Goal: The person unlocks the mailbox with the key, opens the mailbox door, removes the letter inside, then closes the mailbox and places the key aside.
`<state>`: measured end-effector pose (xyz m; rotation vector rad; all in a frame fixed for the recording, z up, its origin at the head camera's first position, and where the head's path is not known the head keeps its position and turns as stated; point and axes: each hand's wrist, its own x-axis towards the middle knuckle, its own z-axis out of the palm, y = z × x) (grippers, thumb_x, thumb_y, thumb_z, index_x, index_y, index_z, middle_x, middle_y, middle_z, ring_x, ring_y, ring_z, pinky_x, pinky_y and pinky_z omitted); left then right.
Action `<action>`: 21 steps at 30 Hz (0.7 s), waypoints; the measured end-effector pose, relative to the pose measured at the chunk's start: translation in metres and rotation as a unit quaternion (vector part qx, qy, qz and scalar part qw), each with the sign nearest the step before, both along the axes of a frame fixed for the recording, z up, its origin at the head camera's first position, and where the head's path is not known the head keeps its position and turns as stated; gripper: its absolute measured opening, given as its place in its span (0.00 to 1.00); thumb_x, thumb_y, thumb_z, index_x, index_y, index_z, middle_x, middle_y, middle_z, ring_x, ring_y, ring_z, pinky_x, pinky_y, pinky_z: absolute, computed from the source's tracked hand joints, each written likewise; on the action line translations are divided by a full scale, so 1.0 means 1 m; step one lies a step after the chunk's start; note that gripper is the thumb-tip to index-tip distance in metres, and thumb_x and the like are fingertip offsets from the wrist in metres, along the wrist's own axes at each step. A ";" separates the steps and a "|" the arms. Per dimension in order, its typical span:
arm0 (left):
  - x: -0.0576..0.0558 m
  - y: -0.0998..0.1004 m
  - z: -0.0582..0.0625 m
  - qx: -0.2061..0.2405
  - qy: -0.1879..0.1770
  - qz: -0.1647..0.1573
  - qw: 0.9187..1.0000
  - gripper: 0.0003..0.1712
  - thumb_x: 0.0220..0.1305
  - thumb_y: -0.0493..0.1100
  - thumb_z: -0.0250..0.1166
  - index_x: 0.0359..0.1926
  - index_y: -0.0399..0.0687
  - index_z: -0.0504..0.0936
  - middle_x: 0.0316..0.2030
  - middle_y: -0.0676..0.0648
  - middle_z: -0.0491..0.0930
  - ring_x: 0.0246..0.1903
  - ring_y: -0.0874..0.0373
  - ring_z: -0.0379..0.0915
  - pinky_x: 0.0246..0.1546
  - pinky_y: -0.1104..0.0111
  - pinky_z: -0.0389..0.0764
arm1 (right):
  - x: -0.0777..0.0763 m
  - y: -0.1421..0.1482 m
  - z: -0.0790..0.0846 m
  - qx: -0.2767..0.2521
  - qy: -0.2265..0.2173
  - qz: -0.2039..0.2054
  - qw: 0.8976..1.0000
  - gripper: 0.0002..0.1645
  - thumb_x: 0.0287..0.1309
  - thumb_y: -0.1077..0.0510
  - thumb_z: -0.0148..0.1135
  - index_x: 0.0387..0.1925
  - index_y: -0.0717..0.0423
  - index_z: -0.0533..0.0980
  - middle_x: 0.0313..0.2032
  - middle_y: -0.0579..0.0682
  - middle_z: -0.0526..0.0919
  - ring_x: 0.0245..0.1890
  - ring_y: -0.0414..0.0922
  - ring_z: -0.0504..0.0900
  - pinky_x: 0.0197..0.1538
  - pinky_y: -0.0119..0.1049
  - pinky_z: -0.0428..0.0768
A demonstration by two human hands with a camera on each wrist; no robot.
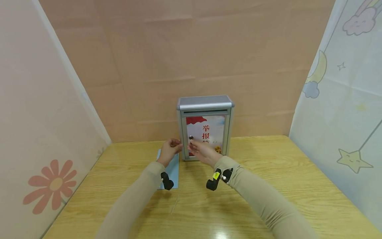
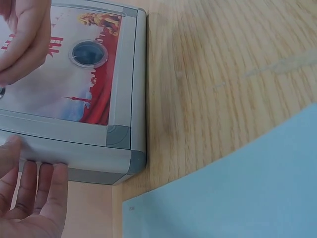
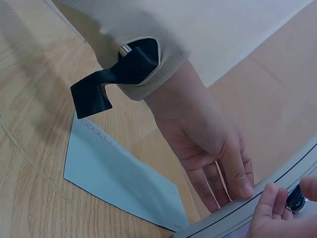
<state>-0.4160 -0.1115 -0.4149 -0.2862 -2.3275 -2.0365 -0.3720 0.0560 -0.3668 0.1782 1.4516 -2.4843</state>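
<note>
A grey metal drop box (image 1: 206, 103) stands upright on the table, with a slot under its lid and red lettering on its front door. My left hand (image 1: 170, 152) holds the box's left edge, thumb toward the front and fingers against the side. In front of the door, my right hand (image 1: 206, 153) pinches a small key (image 3: 295, 197) at the lock (image 1: 191, 136) near the door's left edge. The fingertips partly cover the key. Beneath my left wrist a light blue envelope (image 1: 172, 171) lies flat, printed with a row of small squares.
The wooden table (image 1: 244, 199) runs up to a pinkish-brown back wall (image 1: 143, 66) close behind the box. Patterned panels stand on both sides. Each sleeve cuff carries a black camera mount (image 1: 213, 182).
</note>
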 end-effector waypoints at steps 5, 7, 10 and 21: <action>0.000 0.000 0.000 0.002 0.004 -0.007 1.000 0.14 0.64 0.37 0.65 0.48 0.35 0.75 0.42 0.41 0.77 0.40 0.53 0.79 0.46 0.64 0.84 | -0.003 0.001 0.000 0.005 -0.009 0.014 1.000 0.10 0.71 0.63 0.49 0.49 0.64 0.70 0.43 0.53 0.72 0.42 0.42 0.75 0.49 0.28 0.79; 0.000 0.000 0.001 0.003 0.004 -0.007 1.000 0.14 0.65 0.37 0.64 0.48 0.34 0.75 0.42 0.41 0.77 0.41 0.52 0.79 0.47 0.63 0.84 | -0.005 0.002 0.001 0.004 -0.012 0.022 1.000 0.10 0.71 0.63 0.49 0.49 0.63 0.70 0.43 0.53 0.72 0.41 0.42 0.75 0.49 0.28 0.79; 0.001 0.000 0.003 0.001 0.000 -0.004 1.000 0.14 0.65 0.37 0.64 0.49 0.35 0.75 0.43 0.41 0.76 0.41 0.52 0.78 0.48 0.62 0.83 | -0.006 0.002 0.002 0.009 -0.008 0.026 1.000 0.08 0.71 0.64 0.49 0.47 0.64 0.71 0.41 0.53 0.72 0.40 0.42 0.75 0.47 0.28 0.79; 0.002 0.002 0.003 0.000 -0.008 0.004 1.000 0.13 0.65 0.37 0.64 0.47 0.36 0.75 0.41 0.42 0.77 0.37 0.57 0.77 0.47 0.63 0.84 | -0.003 -0.006 0.008 0.256 0.087 0.004 0.963 0.16 0.67 0.64 0.52 0.48 0.76 0.75 0.46 0.62 0.79 0.46 0.51 0.81 0.62 0.46 0.76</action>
